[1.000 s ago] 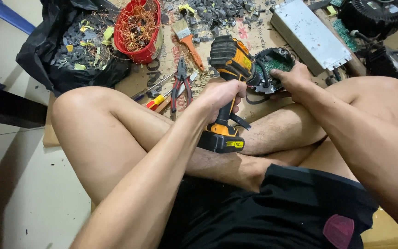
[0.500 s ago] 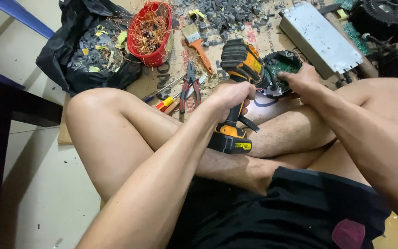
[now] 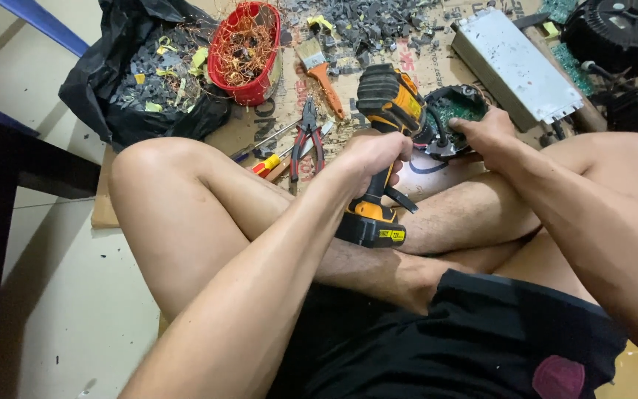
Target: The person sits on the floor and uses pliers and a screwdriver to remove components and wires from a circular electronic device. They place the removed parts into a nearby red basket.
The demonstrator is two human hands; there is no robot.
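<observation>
The left hand (image 3: 374, 151) is wrapping tightly around the grip of a yellow-and-black cordless drill (image 3: 382, 155), the forearm reaching forward over the crossed legs with the wrist bent slightly inward. The drill is standing nearly upright, its battery base low against the shin and its head tipping toward a round black part with a green circuit board (image 3: 455, 114). The right hand (image 3: 489, 133) is clamping down on that part, fingers curling over its near edge, the arm coming in from the right across the raised knee.

The drill's tip is hiding behind its own body and the part, so whether the two are touching cannot be told. Much of the circuit board is sitting under the right hand, and a black cable is looping out below it.

The part is resting on the cardboard-covered floor just in front of the shins. Red-handled pliers (image 3: 308, 137) are lying close to the left, a paintbrush (image 3: 321, 70) beyond them, and a red basket of copper wire (image 3: 245, 52) farther back. A grey metal box (image 3: 515, 66) is lying to the right.
</observation>
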